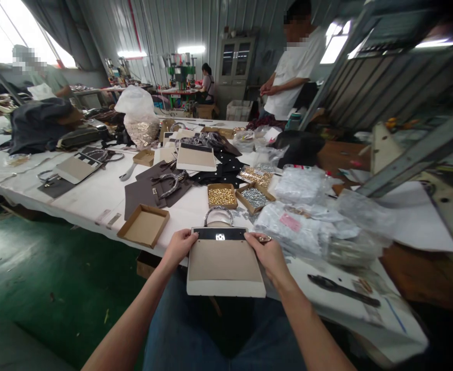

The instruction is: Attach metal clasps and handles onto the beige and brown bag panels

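Observation:
A beige handbag panel (226,263) with a white border hangs over the table's near edge, above my lap. Along its top runs a black strip with a small shiny metal plate (220,237) in the middle, and a ring-shaped handle (219,212) rises behind it. My left hand (182,245) is closed on the upper left corner, thumb on the front. At the upper right corner my right hand (267,250) pinches the panel the same way. Something small and gold-coloured (264,239) shows at my right fingers; its kind is unclear.
Just beyond lie boxes of gold (221,196) and silver metal bits (254,197). A cardboard tray (144,225) sits left, plastic bags (292,226) right, with a black-handled tool (342,289). More bag panels (196,156) are piled behind. A person (294,67) stands across the table.

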Demonstrator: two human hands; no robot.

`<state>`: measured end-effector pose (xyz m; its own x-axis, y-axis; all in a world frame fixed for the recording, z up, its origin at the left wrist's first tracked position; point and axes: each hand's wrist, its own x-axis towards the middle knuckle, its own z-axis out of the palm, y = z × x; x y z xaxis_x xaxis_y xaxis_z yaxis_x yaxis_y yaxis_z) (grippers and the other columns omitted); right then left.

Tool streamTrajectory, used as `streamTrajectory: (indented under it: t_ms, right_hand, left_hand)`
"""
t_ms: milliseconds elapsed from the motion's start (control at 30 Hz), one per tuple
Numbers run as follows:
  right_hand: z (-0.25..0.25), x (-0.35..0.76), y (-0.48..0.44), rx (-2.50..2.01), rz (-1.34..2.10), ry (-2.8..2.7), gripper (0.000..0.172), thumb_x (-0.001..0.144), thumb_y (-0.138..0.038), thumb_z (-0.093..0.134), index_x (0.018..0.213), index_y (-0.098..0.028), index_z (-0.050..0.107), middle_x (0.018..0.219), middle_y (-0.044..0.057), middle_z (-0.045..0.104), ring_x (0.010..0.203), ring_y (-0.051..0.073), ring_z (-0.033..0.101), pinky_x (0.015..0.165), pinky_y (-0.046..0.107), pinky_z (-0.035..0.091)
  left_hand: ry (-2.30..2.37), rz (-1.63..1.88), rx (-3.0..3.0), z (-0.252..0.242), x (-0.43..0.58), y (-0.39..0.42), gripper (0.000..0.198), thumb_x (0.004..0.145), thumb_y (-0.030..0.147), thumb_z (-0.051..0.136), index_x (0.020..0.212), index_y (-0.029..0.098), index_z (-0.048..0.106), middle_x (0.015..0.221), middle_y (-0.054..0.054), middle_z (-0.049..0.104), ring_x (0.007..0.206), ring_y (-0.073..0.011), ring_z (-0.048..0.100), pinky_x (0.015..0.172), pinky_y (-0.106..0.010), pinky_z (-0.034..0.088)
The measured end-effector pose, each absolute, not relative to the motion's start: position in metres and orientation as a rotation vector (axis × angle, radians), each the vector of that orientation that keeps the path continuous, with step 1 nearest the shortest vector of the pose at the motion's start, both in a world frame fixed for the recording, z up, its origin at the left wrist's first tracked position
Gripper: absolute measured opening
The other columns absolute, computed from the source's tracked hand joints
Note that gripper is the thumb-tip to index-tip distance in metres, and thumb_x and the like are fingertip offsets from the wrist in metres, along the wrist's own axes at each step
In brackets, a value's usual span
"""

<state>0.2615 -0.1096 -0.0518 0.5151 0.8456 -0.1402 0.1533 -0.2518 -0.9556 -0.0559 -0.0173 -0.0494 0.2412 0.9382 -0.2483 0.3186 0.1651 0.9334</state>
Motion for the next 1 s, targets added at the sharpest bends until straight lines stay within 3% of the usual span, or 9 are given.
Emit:
streamTrajectory:
  t_ms: [100, 233, 400, 533, 667, 767, 900, 1000]
  right_hand:
    - [-0.051, 0.265, -0.117, -1.762, 0.737, -0.943, 0.052, 0.088, -0.071, 0.084, 0.1, -0.021, 0.089, 0.103, 0.013, 0.089, 0.099, 0.037, 0.083, 0.084, 0.043, 0.061]
    - [-0.041, 0.293, -0.132, -1.955, 0.487, -0.989, 0.056, 0.088, -0.075, 0.084, 0.107, -0.022, 0.087, 0.092, 0.013, 0.087, 0.079, 0.035, 0.081, 0.072, 0.043, 0.06]
    - [0.005, 0.35, -0.123, -2.023, -0.041, -1.195, 0.041, 0.098, -0.063, 0.076, 0.108, -0.025, 0.088, 0.095, 0.012, 0.088, 0.082, 0.031, 0.08, 0.079, 0.041, 0.057]
    - [0.039, 0.382, -0.112, -2.089, 0.008, -1.447, 0.026, 0.097, -0.045, 0.077, 0.109, -0.027, 0.09, 0.098, 0.01, 0.088, 0.086, 0.03, 0.081, 0.08, 0.038, 0.056]
    - [0.03, 0.384, -0.135, -2.273, 0.26, -1.658, 0.011, 0.087, -0.03, 0.082, 0.094, -0.028, 0.09, 0.092, 0.007, 0.088, 0.086, 0.029, 0.081, 0.077, 0.035, 0.053]
    - [0.002, 0.366, -0.159, -2.323, 0.382, -1.603, 0.011, 0.088, -0.038, 0.083, 0.09, -0.029, 0.09, 0.091, 0.007, 0.088, 0.087, 0.028, 0.082, 0.075, 0.034, 0.053]
    - [-0.029, 0.346, -0.169, -2.423, 0.253, -1.377, 0.028, 0.088, -0.055, 0.085, 0.099, -0.03, 0.091, 0.101, 0.008, 0.09, 0.097, 0.032, 0.083, 0.074, 0.037, 0.052]
    - [-0.041, 0.346, -0.164, -2.423, 0.257, -1.283, 0.027, 0.087, -0.054, 0.085, 0.099, -0.031, 0.092, 0.1, 0.007, 0.09, 0.097, 0.033, 0.083, 0.074, 0.039, 0.052]
  left_hand:
    - [1.312, 0.655, 1.33, -0.054, -0.057, -0.015, 0.053, 0.088, 0.072, 0.075, 0.082, 0.019, 0.07, 0.071, 0.0, 0.058, 0.064, -0.0176, 0.054, 0.054, -0.026, 0.037]
    - [1.32, 0.682, 1.327, -0.059, -0.058, -0.012, 0.058, 0.087, 0.075, 0.078, 0.081, 0.018, 0.071, 0.069, 0.001, 0.055, 0.062, -0.0162, 0.051, 0.052, -0.025, 0.035]
    - [1.368, 0.658, 1.336, -0.056, -0.057, -0.01, 0.055, 0.086, 0.072, 0.079, 0.082, 0.017, 0.074, 0.065, 0.002, 0.051, 0.058, -0.0139, 0.043, 0.051, -0.025, 0.027]
    - [1.35, 0.638, 1.327, -0.056, -0.057, -0.012, 0.051, 0.088, 0.069, 0.078, 0.081, 0.019, 0.073, 0.062, 0.003, 0.048, 0.053, -0.0131, 0.039, 0.049, -0.026, 0.022]
    - [1.348, 0.655, 1.346, -0.059, -0.058, -0.012, 0.05, 0.089, 0.068, 0.077, 0.079, 0.02, 0.071, 0.062, 0.003, 0.049, 0.053, -0.0128, 0.038, 0.05, -0.026, 0.022]
    - [1.338, 0.65, 1.357, -0.059, -0.058, -0.011, 0.05, 0.089, 0.068, 0.078, 0.079, 0.019, 0.072, 0.063, 0.002, 0.052, 0.054, -0.0132, 0.041, 0.05, -0.026, 0.025]
    - [1.351, 0.641, 1.353, -0.056, -0.056, -0.011, 0.051, 0.089, 0.069, 0.076, 0.081, 0.019, 0.073, 0.062, 0.003, 0.051, 0.054, -0.014, 0.041, 0.05, -0.026, 0.025]
    - [1.378, 0.674, 1.377, -0.055, -0.056, -0.013, 0.051, 0.09, 0.068, 0.076, 0.08, 0.018, 0.074, 0.061, 0.002, 0.051, 0.056, -0.0147, 0.042, 0.051, -0.027, 0.025]
